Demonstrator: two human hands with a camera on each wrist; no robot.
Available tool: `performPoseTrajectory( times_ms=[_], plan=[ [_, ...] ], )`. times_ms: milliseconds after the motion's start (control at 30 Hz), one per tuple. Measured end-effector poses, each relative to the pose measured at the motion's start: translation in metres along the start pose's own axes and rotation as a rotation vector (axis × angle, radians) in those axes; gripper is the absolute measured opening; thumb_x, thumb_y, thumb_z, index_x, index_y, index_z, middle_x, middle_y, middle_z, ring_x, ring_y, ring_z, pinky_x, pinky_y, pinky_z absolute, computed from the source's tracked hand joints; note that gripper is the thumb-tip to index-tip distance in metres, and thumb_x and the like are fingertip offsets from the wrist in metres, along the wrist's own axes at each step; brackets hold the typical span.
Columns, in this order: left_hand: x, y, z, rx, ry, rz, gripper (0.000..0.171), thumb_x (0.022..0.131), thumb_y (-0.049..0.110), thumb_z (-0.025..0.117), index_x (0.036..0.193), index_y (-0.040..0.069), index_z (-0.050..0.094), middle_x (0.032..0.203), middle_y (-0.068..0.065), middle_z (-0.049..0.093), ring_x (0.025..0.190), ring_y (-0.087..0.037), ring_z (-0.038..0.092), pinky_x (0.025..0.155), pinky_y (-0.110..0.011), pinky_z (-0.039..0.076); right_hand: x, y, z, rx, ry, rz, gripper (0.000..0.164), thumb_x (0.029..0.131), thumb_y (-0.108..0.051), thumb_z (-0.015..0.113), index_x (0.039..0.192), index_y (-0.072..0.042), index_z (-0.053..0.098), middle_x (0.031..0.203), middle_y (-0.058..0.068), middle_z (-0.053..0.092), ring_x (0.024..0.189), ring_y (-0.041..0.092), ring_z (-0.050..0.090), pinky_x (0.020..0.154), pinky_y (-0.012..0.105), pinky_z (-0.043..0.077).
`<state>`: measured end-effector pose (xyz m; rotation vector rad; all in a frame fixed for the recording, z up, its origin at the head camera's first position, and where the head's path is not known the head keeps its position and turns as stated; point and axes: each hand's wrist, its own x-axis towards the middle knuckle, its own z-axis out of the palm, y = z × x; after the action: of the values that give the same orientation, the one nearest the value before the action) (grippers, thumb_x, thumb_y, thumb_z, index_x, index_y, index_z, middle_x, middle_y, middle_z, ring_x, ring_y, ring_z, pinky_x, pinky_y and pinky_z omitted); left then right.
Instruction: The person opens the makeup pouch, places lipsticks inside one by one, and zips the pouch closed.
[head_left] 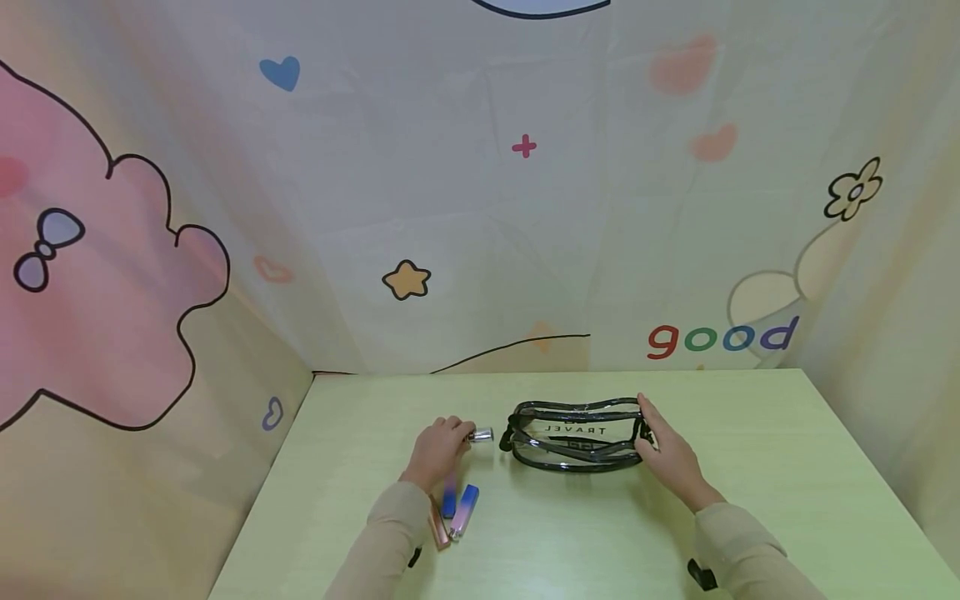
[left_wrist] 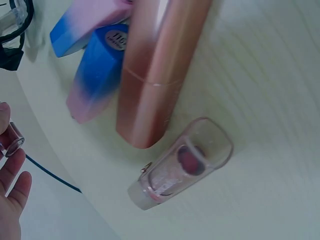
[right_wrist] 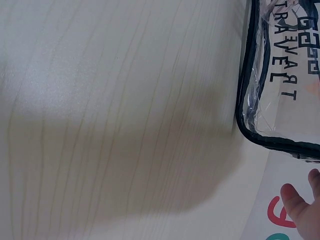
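Note:
My left hand [head_left: 437, 452] pinches a small silvery lipstick tube [head_left: 482, 435], its end pointing right toward a clear travel bag [head_left: 577, 454]. Black piping edges the bag, and its "TRAVEL" print reads mirrored from the head view. At the bag's right end rests my right hand [head_left: 671, 462], fingers stretched along the edge and thumb lower down. Below my left hand lie a rose-gold lipstick tube [left_wrist: 155, 75] and two blue-and-pink tubes [head_left: 465, 510]. A clear-capped lipstick [left_wrist: 180, 165] beside them shows in the left wrist view; my forearm hides it from the head camera.
Everything lies on a pale wood-grain table [head_left: 570, 550]. A printed cloth [head_left: 480, 208] with hearts, a star and the word "good" hangs behind the table's back edge and along the sides.

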<state>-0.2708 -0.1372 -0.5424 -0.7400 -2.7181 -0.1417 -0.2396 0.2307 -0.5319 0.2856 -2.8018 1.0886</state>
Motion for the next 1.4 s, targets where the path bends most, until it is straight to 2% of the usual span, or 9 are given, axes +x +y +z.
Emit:
performPoseTrajectory(
  times_ms=[267,500,800,1167,1400],
  plan=[
    [0.010,0.000,-0.007,-0.014,0.075,0.019,0.025,0.079,0.022,0.064,0.103,0.017,0.059,0.091,0.000,0.062,0.075,-0.015,0.055,0.060,-0.025,0.047,0.001,0.000,0.000,-0.002,0.000,-0.005,0.065,0.087,-0.012,0.042,0.143,-0.013,0.010,0.147,0.015,0.016,0.131,0.038,0.021,0.099,0.056,0.025],
    [0.015,0.003,-0.009,-0.017,0.097,0.008,0.027,0.080,0.024,0.064,0.106,0.018,0.059,0.094,0.001,0.062,0.079,-0.015,0.057,0.064,-0.026,0.048,0.001,0.001,0.000,-0.012,0.019,-0.024,0.064,0.086,-0.012,0.042,0.143,-0.013,0.012,0.146,0.016,0.018,0.129,0.040,0.025,0.095,0.056,0.029],
    [0.024,0.012,-0.018,-0.006,0.229,0.055,0.028,0.078,0.025,0.066,0.105,0.019,0.061,0.093,0.002,0.062,0.078,-0.014,0.057,0.062,-0.024,0.048,0.001,0.001,0.001,-0.012,0.027,-0.025,0.064,0.086,-0.012,0.042,0.143,-0.013,0.013,0.146,0.016,0.019,0.128,0.040,0.025,0.093,0.057,0.030],
    [0.035,0.027,-0.028,-0.012,0.235,0.103,0.027,0.079,0.026,0.065,0.104,0.020,0.061,0.094,0.004,0.062,0.080,-0.012,0.057,0.065,-0.023,0.048,-0.001,-0.003,-0.002,-0.010,0.023,-0.021,0.064,0.086,-0.013,0.042,0.143,-0.013,0.013,0.146,0.016,0.018,0.129,0.040,0.025,0.093,0.057,0.031],
    [0.039,0.039,-0.036,-0.011,0.214,0.128,0.028,0.080,0.028,0.064,0.106,0.020,0.061,0.095,0.005,0.062,0.083,-0.012,0.057,0.067,-0.024,0.048,0.000,-0.002,-0.001,-0.025,0.035,-0.047,0.065,0.084,-0.011,0.044,0.142,-0.011,0.014,0.146,0.015,0.017,0.130,0.039,0.022,0.098,0.056,0.025]
  ],
)
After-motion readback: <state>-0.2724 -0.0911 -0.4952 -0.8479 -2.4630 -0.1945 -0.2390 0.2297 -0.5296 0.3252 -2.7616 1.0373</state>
